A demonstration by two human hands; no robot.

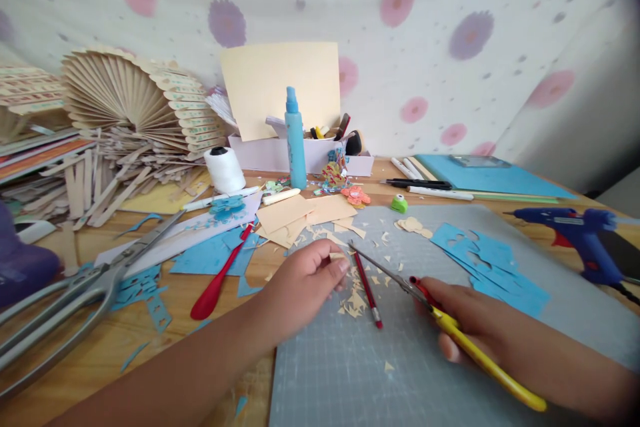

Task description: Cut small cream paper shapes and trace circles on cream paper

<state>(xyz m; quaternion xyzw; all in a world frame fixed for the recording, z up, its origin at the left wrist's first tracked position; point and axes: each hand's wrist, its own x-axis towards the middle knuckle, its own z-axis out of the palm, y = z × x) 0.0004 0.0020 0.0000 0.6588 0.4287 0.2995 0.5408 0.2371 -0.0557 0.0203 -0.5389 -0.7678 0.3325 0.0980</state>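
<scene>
My left hand (305,280) is closed, thumb and fingers pinching a small piece of cream paper (338,256); most of the paper is hidden. In my right hand (470,320) are scissors (487,360) with yellow and red handles. Their narrow blades point up and left, tips just right of my left hand, apart from the paper. A red pencil (367,290) lies under the blades on the grey cutting mat (340,373). Cream paper scraps (355,303) are scattered around the pencil. Cut cream shapes (413,227) are piled farther back.
Blue paper cutouts (493,267) and a blue glue gun (575,233) lie on the right. Large metal shears (107,280) and a red spatula-like tool (217,290) lie left. Behind stand a blue bottle (296,147), a thread spool (225,170) and wooden sticks (100,180).
</scene>
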